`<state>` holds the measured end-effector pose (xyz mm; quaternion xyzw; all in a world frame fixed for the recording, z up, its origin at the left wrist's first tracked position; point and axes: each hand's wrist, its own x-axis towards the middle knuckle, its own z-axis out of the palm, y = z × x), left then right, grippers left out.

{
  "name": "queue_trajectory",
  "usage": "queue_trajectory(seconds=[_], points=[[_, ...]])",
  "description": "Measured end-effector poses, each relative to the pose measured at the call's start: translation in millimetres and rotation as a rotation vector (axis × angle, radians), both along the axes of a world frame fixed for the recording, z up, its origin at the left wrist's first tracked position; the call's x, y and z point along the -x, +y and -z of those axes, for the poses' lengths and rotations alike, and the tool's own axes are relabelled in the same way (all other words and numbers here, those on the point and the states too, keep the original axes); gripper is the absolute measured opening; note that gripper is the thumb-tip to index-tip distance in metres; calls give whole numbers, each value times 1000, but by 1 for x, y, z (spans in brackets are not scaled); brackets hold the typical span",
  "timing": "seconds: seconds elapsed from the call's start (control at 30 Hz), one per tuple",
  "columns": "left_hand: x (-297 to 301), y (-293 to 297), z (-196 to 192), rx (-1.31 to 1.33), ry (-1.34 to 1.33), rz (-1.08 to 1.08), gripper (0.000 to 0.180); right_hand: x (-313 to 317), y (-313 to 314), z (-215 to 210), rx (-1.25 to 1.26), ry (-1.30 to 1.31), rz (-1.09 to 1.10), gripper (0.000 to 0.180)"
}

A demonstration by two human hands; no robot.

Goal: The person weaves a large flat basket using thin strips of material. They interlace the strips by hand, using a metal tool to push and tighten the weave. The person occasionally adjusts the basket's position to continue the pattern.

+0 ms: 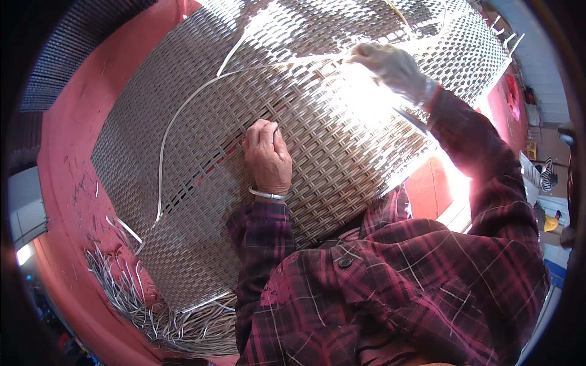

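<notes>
A large curved woven rattan panel of brown-grey strips lies across my lap and the red surface. My left hand, with a pale bangle at its wrist, rests on the weave, its fingers curled down at a narrow gap that shows red underneath. What those fingertips grip is hidden. Farther off to the right, my right hand is closed around a long pale rattan strip. This strip arcs left over the panel and runs down to the weave near the gap's lower end.
A pile of loose strips lies at the lower left on a red surface. Short strip ends stick out of the panel's far right edge. Strong sunlight washes out the weave below my right hand. Dark woven material stands at upper left.
</notes>
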<state>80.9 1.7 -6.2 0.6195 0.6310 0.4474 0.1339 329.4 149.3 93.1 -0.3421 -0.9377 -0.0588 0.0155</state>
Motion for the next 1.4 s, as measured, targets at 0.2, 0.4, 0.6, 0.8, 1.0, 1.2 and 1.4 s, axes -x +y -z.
queue_trajectory(seconds=[0.2,0.4,0.6,0.8,1.0,1.2,1.4], points=[[-1,-2,-6,22,8,-12,15,2,32,32,-500,-185,-219,15],[-5,0,-6,-58,12,-33,12,-20,62,4,-239,208,-461,23],[-13,-6,-8,-29,13,-79,12,-57,78,18,48,51,-178,22],[-12,-1,-1,-113,-48,-82,14,-136,96,31,99,72,-6,22],[-12,-3,0,-88,-37,-62,15,-251,97,1,84,-14,254,22],[-11,-1,4,-89,-27,-62,14,-314,94,-52,23,-174,525,24],[-9,0,-6,-157,-128,-94,12,-154,61,-40,-157,-328,14,26]])
